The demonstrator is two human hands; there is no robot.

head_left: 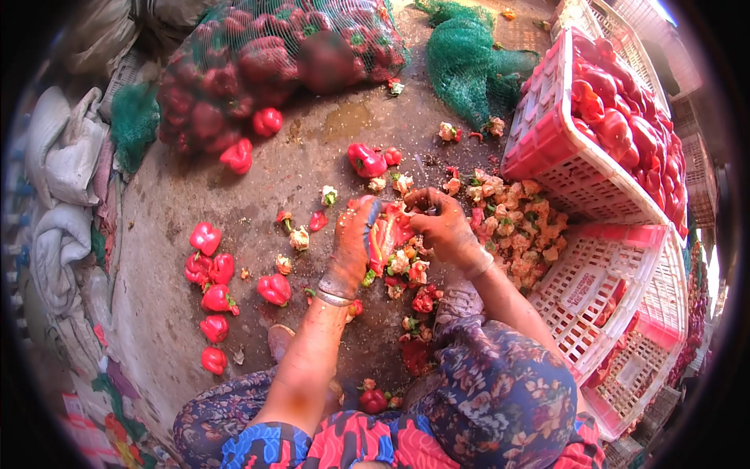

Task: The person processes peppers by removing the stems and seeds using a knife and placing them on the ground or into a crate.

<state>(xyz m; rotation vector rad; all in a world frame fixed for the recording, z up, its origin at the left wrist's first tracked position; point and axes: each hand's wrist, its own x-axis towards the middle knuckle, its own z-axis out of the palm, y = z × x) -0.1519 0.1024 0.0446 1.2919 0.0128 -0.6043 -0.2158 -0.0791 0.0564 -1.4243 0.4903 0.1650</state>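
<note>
My left hand [355,238] is closed around a red bell pepper [383,241] that is split open, its pale inner ribs showing. Close against the pepper's right side is my right hand [448,230], fingers curled together. A thin, blade-like streak rises above those fingers, too faint to name, and whatever they grip is mostly hidden. Below both hands lie pepper cores [400,263] with seeds and green stems. A whole red pepper [366,160] rests on the ground just beyond my hands.
Whole peppers [205,238] lie in a loose group at left. Far back sits a green net sack [258,66] full of peppers, with a crumpled green net [469,66] beside it. A core heap [516,227] adjoins a crate [582,160] of peppers and a tilted crate [598,273] at right.
</note>
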